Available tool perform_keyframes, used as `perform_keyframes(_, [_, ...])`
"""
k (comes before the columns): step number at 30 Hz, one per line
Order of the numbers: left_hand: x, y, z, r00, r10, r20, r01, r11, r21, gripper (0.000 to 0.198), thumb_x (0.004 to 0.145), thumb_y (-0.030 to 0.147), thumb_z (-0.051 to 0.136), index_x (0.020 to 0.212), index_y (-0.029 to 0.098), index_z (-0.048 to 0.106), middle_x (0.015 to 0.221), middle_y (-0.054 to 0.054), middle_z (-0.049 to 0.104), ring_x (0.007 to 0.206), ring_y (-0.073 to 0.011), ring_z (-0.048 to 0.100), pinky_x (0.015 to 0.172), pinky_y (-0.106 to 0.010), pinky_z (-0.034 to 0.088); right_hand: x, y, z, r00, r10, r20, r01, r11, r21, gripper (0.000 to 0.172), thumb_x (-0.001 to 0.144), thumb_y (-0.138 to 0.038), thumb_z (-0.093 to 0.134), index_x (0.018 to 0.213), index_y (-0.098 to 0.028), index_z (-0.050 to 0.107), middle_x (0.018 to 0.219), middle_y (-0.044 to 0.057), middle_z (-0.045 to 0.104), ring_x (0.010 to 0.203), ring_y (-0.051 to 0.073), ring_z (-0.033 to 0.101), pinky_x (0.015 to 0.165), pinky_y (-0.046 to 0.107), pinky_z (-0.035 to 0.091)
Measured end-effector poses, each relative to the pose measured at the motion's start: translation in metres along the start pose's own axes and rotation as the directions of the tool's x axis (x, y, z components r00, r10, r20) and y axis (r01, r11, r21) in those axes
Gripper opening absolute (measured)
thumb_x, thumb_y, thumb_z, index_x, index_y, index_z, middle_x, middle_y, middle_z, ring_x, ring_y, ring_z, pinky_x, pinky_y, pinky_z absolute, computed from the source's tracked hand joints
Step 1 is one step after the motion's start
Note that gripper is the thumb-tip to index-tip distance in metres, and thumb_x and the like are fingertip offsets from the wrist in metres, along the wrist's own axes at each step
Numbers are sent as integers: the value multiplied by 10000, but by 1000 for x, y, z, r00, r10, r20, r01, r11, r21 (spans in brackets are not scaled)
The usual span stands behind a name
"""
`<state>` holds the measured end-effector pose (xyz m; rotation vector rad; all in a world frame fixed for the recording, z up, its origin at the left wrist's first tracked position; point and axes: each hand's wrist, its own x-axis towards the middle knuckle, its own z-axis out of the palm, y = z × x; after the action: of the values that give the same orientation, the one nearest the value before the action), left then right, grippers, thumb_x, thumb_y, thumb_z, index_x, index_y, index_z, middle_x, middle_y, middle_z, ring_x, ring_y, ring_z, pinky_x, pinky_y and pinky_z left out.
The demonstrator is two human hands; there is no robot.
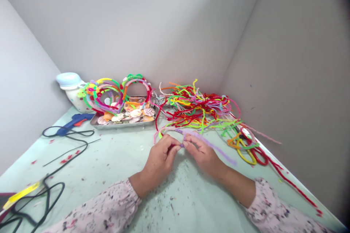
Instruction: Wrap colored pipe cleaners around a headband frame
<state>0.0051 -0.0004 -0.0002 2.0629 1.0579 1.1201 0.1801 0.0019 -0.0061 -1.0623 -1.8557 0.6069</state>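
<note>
My left hand (161, 156) and my right hand (201, 154) meet above the pale green table (115, 160), their fingertips pinching a fuzzy purple pipe cleaner (210, 145). Its long end runs out past my right hand. A pale multicoloured pipe cleaner (164, 129) arcs from my left hand's side towards the join, and the fingers hide the point where they meet. Just beyond my hands lies a tangled heap of colourful pipe cleaners (197, 107).
A metal tray of seashells (123, 125) stands at the back, with pipe-cleaner rings (117, 94) and a white lidded pot (69, 89) beside it. A blue glue gun (73, 123) and its black cord (62, 189) lie left. Yellow loops (246, 154) and a red strand (290, 178) lie right, against a grey wall (273, 62).
</note>
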Motion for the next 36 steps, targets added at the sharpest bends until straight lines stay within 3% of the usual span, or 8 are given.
perform_keyframes(21, [0, 0, 0, 999, 15, 45, -16, 1000, 19, 135, 909, 227, 463, 858, 175, 576, 798, -22, 560, 749, -141, 517, 697, -257, 401, 2, 0, -1, 991, 117, 67, -126, 982, 141, 231, 898, -266, 461, 677, -202, 483, 739, -9, 463, 773, 159, 470, 727, 279, 383])
perform_keyframes(36, [-1, -2, 0, 996, 38, 77, -41, 998, 43, 121, 909, 212, 460, 851, 178, 561, 796, -17, 556, 756, -140, 509, 696, -252, 389, 3, 0, -1, 979, 169, 116, -191, 957, 220, 229, 878, -241, 476, 659, -188, 511, 712, -15, 488, 756, 145, 478, 732, 268, 363])
